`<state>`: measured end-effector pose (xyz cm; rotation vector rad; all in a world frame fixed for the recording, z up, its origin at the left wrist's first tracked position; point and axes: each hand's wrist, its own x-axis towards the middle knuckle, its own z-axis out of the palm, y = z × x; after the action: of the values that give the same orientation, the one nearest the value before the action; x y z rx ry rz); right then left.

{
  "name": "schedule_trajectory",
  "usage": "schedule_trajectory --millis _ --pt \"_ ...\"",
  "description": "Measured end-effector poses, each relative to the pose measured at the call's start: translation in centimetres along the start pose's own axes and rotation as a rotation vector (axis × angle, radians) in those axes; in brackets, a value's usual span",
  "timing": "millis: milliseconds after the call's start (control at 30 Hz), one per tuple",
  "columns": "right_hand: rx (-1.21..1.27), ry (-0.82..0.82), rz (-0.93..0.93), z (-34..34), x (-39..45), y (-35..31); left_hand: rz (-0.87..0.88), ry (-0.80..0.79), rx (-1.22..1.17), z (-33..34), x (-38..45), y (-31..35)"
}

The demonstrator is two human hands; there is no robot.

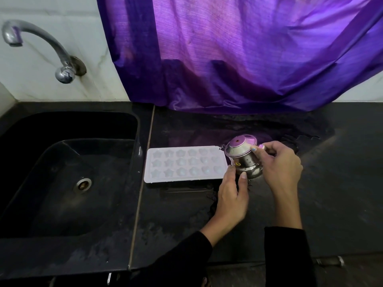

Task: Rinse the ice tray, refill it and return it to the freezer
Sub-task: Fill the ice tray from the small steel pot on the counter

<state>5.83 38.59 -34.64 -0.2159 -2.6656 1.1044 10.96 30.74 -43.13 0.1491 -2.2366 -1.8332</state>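
A white plastic ice tray [185,164] with star-shaped and rounded moulds lies flat on the dark stone surface [331,183], just right of the black sink [68,172]. At its right end, both hands clasp a small, tilted steel pot [243,158]: the left hand [232,195] grips its base, the right hand [279,164] its top.

My right hand [278,162] hides the pot's [242,157] handle; my left hand [232,193] covers the tray's [184,163] near corner. Whether the pot holds water, I cannot tell.

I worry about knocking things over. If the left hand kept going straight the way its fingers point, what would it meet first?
The left hand already touches the steel pot at its fingertips; pushing on would likely shove the pot, with the ice tray just alongside.
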Motion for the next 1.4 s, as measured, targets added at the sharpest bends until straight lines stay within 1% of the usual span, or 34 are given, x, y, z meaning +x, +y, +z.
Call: schedule_trajectory --millis 167,400,600,767,1000,1400 --pt "0.010 0.006 0.006 -0.2 -0.1 0.0 0.017 0.003 0.005 -0.2 0.0 0.1" --pt "0.102 0.022 0.003 -0.3 -0.3 -0.1 0.040 0.019 -0.002 -0.7 0.3 0.4" --pt "0.151 0.023 -0.023 -0.3 -0.5 -1.0 0.022 0.036 0.014 -1.3 0.2 1.0" --pt "0.122 0.013 -0.037 0.1 -0.8 -1.8 0.037 0.031 -0.022 -1.9 0.3 0.8" --pt "0.024 -0.009 -0.054 0.9 -1.0 -2.4 0.030 0.031 -0.014 -2.3 0.0 0.6" --pt "-0.016 0.002 -0.062 1.5 -1.2 -2.6 0.001 0.026 -0.015 -2.5 0.2 0.2"
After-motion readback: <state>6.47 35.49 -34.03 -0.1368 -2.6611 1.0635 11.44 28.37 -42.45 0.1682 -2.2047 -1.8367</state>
